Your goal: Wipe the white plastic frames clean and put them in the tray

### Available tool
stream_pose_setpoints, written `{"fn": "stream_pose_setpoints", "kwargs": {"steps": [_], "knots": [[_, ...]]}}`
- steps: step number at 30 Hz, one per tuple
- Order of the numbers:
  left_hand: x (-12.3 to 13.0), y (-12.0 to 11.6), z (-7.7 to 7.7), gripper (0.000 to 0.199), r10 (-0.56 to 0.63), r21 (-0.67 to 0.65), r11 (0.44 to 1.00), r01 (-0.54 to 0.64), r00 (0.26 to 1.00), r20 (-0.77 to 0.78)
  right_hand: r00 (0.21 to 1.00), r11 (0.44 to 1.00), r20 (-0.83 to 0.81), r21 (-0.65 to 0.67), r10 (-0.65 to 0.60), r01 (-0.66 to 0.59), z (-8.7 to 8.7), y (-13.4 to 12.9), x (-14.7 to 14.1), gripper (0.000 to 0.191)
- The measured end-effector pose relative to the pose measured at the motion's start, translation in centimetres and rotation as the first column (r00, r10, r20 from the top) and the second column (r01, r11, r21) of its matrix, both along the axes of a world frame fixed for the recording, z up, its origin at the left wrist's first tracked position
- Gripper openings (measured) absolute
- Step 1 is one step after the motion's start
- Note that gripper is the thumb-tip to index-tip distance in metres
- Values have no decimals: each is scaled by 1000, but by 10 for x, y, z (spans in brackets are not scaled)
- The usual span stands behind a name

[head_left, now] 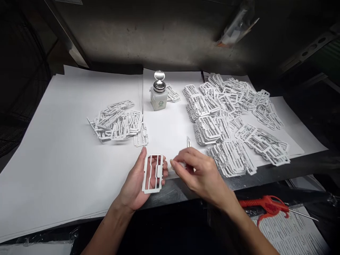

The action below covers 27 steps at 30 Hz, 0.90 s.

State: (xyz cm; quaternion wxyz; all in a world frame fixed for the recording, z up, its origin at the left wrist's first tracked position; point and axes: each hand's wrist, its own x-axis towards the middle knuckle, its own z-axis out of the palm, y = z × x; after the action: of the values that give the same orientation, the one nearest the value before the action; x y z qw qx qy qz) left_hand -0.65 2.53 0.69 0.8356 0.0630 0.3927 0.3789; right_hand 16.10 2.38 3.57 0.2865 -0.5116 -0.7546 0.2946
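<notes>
Clock face centred on my view. At 7 o'clock the left hand [136, 187] held a white slotted frame [159, 171]: matte, plastic-looking, rectangular, with slim kinked bars; thumb along one edge, fingers curled behind. At 5 o'clock the right hand [203, 171] was curled, thumb and forefinger nearly meeting; I could not tell what it gripped. A pointed metal tip [188, 142] showed just beyond it. Similar pieces lay on white sheets [61, 163]: a loose heap [120, 128] at 9, layered stacks [207, 129] at 3. At 11 stood a squarish, milky bottle [158, 101] with a shiny metal top, contents indistinct. Toward 1 I noted a clear bag [235, 32] holding something orange; at 4, a red air gun [271, 207].
</notes>
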Motion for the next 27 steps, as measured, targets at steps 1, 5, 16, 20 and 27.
{"fn": "stream_pose_setpoints", "kwargs": {"steps": [1, 5, 16, 20, 27], "knots": [[1, -1, 1, 43, -49, -4, 999, 49, 999, -23, 997, 998, 52, 24, 50, -52, 3, 7, 4, 10], [3, -5, 4, 46, -198, 28, 979, 202, 975, -105, 917, 948, 253, 2, 307, -318, 14, 34, 9, 14], [5, -8, 6, 49, -374, 30, 920, 392, 897, -233, 667, 818, 534, -86, 520, -569, 31, 51, -1, 15], [3, -6, 2, 51, -425, 24, 895, 446, 866, -262, 576, 781, 591, -157, 565, -605, 38, 54, -3, 13], [-1, -2, -2, 52, -456, -1, 877, 480, 833, -314, 491, 750, 680, -134, 545, -648, 34, 50, -7, 16]]}}
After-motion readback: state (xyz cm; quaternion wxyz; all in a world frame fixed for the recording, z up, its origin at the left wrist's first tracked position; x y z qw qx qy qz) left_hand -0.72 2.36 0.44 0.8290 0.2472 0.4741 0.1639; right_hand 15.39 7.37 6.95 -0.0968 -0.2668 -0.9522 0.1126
